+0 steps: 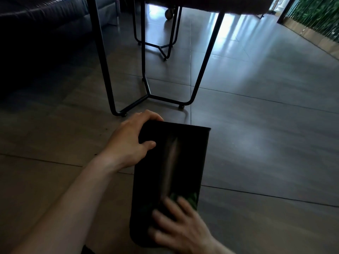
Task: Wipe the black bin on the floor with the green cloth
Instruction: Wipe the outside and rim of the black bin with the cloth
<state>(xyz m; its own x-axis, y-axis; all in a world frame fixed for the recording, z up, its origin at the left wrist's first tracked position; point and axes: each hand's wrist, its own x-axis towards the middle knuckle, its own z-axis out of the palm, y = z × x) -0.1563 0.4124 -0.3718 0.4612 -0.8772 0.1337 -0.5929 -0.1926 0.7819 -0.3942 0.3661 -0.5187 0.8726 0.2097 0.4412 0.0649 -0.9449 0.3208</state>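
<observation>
The black bin lies on its side on the tiled floor, its far end toward the table legs. My left hand grips the bin's far left corner, fingers curled over the edge and thumb on the upper face. My right hand is blurred, with fingers spread flat on the near part of the bin, pressing the green cloth against it. Only a small dark-green patch of cloth shows past the fingertips.
Black metal table legs stand just beyond the bin, with a second frame farther back. A dark sofa fills the upper left. Green foliage lines the upper right. Open tiled floor spreads to the right.
</observation>
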